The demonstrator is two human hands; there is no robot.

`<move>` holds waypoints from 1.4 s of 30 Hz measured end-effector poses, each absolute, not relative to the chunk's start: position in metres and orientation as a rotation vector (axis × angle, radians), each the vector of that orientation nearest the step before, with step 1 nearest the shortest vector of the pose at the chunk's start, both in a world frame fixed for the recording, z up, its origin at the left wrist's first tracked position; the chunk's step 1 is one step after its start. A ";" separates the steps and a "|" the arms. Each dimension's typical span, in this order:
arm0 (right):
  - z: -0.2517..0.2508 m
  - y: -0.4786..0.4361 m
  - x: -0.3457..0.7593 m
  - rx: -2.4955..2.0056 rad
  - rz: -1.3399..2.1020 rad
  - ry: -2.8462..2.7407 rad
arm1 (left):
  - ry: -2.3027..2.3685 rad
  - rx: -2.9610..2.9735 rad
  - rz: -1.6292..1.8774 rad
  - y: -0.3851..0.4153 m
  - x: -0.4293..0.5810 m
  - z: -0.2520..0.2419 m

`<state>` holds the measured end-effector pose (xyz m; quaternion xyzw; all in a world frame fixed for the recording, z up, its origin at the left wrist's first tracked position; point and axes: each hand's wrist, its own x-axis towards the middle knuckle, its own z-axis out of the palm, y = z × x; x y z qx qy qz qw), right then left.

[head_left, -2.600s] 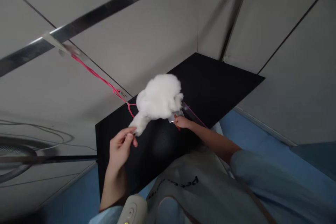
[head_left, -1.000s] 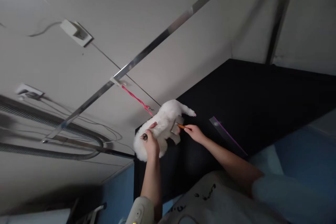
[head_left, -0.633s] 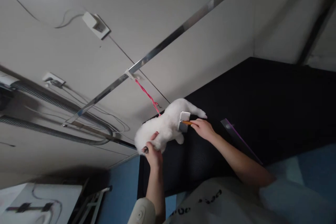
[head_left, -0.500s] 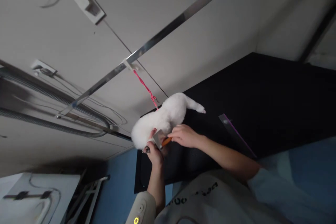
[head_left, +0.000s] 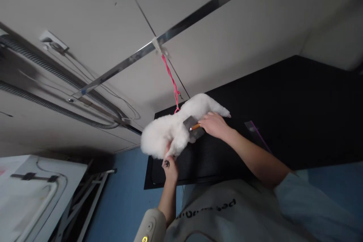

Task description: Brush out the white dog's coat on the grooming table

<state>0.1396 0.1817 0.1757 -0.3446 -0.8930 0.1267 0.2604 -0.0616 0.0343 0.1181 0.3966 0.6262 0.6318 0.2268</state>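
A fluffy white dog [head_left: 159, 134] is on the black table, a pink twisted cord [head_left: 169, 75] running up from its body. My left hand [head_left: 171, 170] is closed round one of its legs near the paw [head_left: 166, 163], at the table's near left. A slicker brush with an orange handle [head_left: 195, 126] is gripped in my right hand [head_left: 214, 124]. Its grey head lies against the white fur at the dog's side. The fingertips of my left hand are partly hidden by fur.
The cord hangs from a metal bar [head_left: 141, 53] above the table. On the black tabletop [head_left: 278, 113], a clear strip with a purple edge [head_left: 259, 136] lies right of my forearm. Grey hoses [head_left: 56, 109] and a wall socket [head_left: 53, 42] are at left.
The brush and my right hand have moved up and right, from beside the held leg to the dog's side. My left hand still holds the leg, now lower. The camera view has shifted.
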 end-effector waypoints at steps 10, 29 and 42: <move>0.182 0.175 0.139 -0.864 0.197 -2.548 | 1.644 1.101 1.768 0.002 -0.078 0.099; 0.182 0.138 0.140 -0.535 0.295 -2.742 | 1.820 1.595 1.400 -0.022 -0.075 0.074; 0.130 0.173 0.143 -1.077 0.354 -2.241 | 1.477 0.632 1.840 -0.001 -0.074 0.124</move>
